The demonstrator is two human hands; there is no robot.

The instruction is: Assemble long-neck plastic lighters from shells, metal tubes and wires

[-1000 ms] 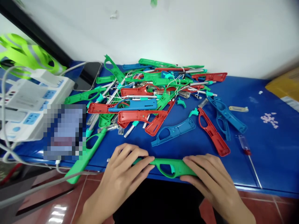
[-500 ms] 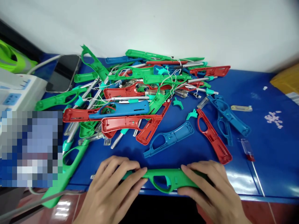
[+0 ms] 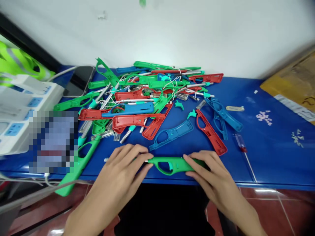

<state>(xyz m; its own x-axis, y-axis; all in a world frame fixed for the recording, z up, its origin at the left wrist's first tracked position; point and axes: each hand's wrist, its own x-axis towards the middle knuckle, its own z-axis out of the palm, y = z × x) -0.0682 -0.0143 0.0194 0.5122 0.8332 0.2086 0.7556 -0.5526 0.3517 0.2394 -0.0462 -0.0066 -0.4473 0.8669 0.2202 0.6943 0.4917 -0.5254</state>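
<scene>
A green long-nosed lighter lies level between my hands at the table's front edge, a teal trigger showing in its finger loop. My left hand pinches its nozzle end; the metal tube is mostly hidden under the fingers. Around the handle end, my right hand is closed, thumb below and fingers above. Just beyond lies a blue casing half, with a red casing half to its right. Behind them spreads a pile of green, red and blue casing halves, metal tubes, clear tanks and white wires.
A screwdriver lies on the blue table at right, near small pink bits. A cardboard box stands far right. At left are a power strip, a phone and another green lighter overhanging the edge.
The view has shifted, showing more of the floor and the box. Both hands keep hold of the green lighter; a bit of metal tube now shows by the left fingertips.
</scene>
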